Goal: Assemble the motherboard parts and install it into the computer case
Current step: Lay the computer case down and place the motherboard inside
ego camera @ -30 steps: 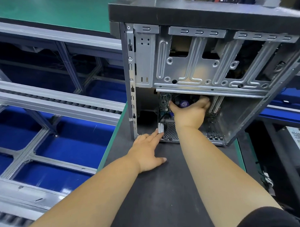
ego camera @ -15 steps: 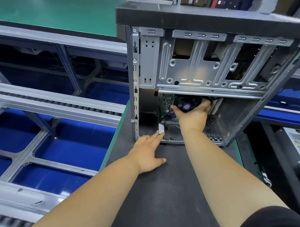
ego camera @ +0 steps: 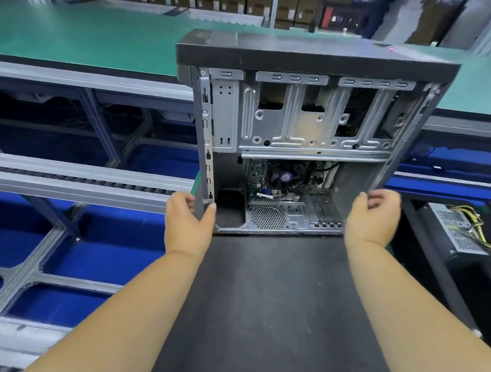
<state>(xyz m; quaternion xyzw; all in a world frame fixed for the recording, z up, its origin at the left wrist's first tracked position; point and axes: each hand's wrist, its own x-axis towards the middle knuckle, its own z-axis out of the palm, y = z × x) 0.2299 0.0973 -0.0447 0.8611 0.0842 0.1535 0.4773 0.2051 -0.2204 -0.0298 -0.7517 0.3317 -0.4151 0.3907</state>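
The computer case stands on the black mat with its open side facing me. Low inside it sits the motherboard, a cooler fan with a purple label at its middle. My left hand grips the case's left front post, thumb inside and fingers outside. My right hand is at the lower edge of the case's right wall with its fingers curled round that edge; it is blurred by motion. Nothing else is in either hand.
The black mat runs from the case toward me. A roller conveyor rail and blue bins lie to the left. A power supply with yellow cables sits at the right. A green bench lies behind.
My right hand came out of the case, off the motherboard's fan, and moved to the right wall. My left hand left the mat and took the left post. The view has pulled back.
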